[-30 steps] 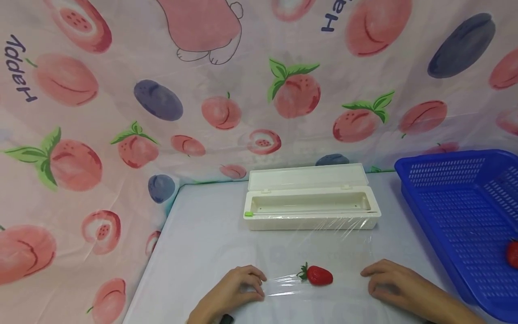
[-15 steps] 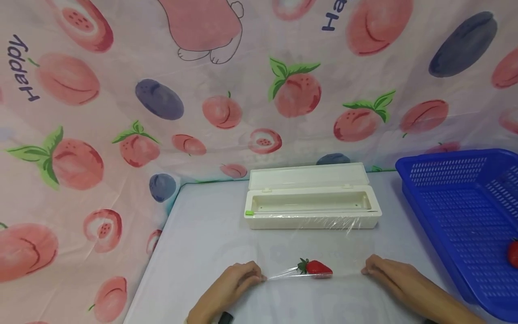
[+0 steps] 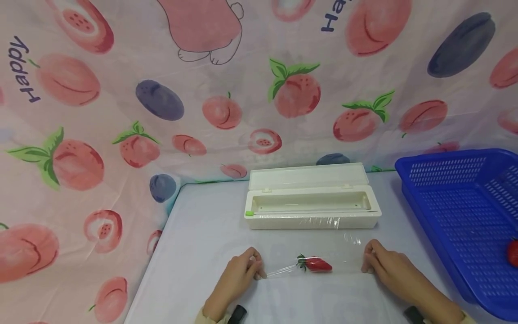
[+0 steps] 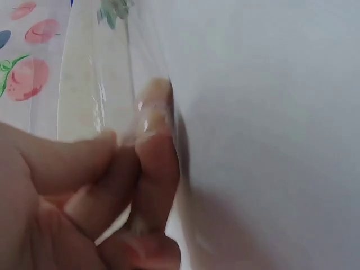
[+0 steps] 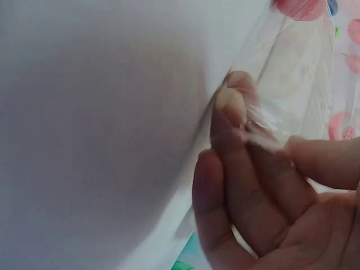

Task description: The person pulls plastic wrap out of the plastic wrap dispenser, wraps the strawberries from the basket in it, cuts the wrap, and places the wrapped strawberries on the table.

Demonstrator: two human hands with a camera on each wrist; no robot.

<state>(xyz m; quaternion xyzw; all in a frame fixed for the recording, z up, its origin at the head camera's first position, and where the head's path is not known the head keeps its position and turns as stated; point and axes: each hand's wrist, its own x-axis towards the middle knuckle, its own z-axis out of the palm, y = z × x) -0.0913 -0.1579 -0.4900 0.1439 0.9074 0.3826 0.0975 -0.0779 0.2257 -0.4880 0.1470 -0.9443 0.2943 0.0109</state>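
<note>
A red strawberry [image 3: 319, 264] with green leaves lies on the white table, its leafy end to the left, with clear cling film [image 3: 344, 261] over it. My left hand [image 3: 238, 273] pinches the film's left edge between thumb and fingers. On the other side, my right hand [image 3: 389, 266] pinches the right edge. In the left wrist view, film wraps over the fingertips [image 4: 154, 107], and the leaves [image 4: 114, 12] show beyond. The right wrist view has film [image 5: 275, 121] drawn from thumb to fingers, with part of the strawberry [image 5: 302, 8] at the top.
Behind the hands stands a white cling film box [image 3: 311, 221], its lid raised, a green slider [image 3: 249, 213] at its left front. Film runs from its front edge. A blue plastic basket [image 3: 425, 220] at the right holds another strawberry [image 3: 513, 253]. Fruit-print cloth [image 3: 243, 67] hangs behind.
Both hands have gripped the near edge of the film and moved it away from the body, folding it over the strawberry. The box and basket have not moved.
</note>
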